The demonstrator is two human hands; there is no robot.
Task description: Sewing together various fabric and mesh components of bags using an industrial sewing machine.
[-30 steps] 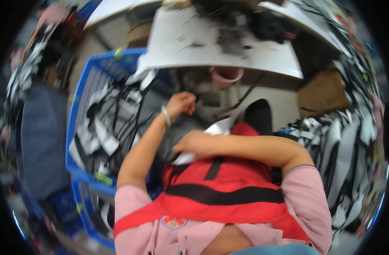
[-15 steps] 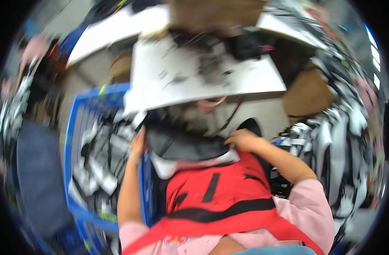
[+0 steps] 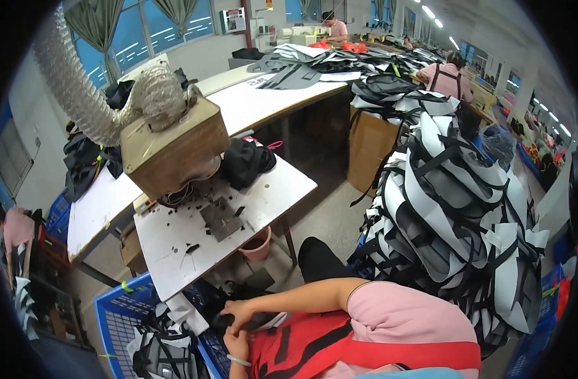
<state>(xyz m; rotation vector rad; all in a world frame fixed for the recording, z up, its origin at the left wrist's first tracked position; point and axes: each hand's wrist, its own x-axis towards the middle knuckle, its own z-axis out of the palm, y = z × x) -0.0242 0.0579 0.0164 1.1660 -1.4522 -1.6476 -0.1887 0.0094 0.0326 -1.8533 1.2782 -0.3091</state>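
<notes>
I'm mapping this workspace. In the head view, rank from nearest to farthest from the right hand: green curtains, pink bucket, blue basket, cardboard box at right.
1. Blue basket: left of the right hand.
2. Pink bucket: ahead, slightly right.
3. Cardboard box: farther ahead, right.
4. Green curtains: farthest, back left.

The basket is plastic, the duct crinkled foil.

silver duct | green curtains | pink bucket | cardboard box
</notes>
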